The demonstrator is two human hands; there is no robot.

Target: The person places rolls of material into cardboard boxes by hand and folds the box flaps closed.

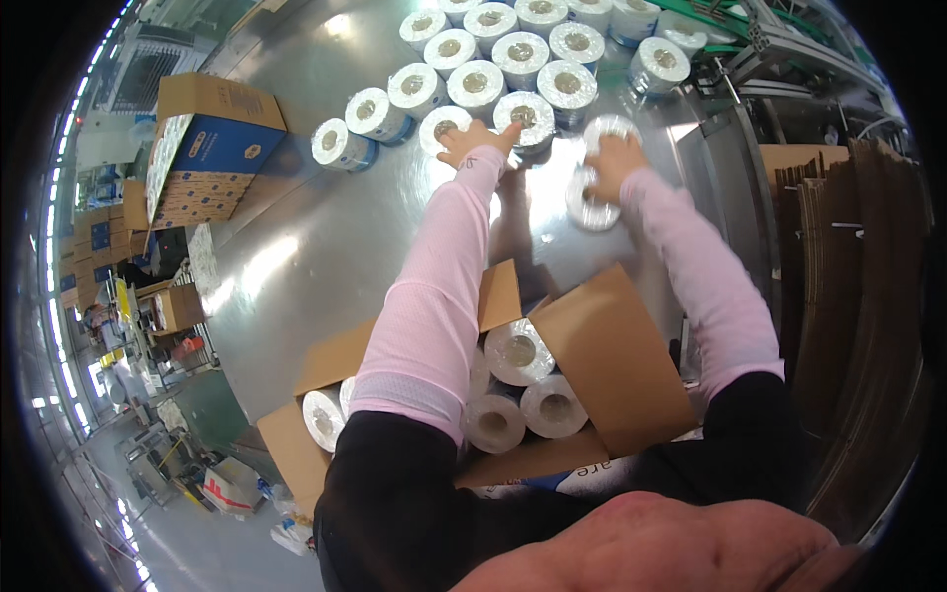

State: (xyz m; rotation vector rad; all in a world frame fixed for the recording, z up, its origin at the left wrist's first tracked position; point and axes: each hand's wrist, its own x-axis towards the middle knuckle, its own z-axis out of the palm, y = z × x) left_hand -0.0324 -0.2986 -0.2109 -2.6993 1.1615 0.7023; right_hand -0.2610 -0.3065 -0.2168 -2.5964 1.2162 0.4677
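Plastic-wrapped white paper rolls (476, 83) stand in a group on the metal table. At its near edge, my left hand (478, 146) reaches over two rolls with fingers spread, touching their tops near the cores; it does not grip them. To the right, my right hand (618, 163) is closed on two paper rolls (593, 205), its fingers at their cores; motion blurs them slightly. Close to my body is an open cardboard box (617, 355) with several wrapped rolls (520, 352) inside. My left forearm hides part of the box.
An open blue-and-brown carton (212, 148) lies at the table's left edge. Stacked flat cardboard (838, 237) fills the right side. A metal frame with green parts (789, 44) borders the far right corner. The box's raised flaps stand under my forearms.
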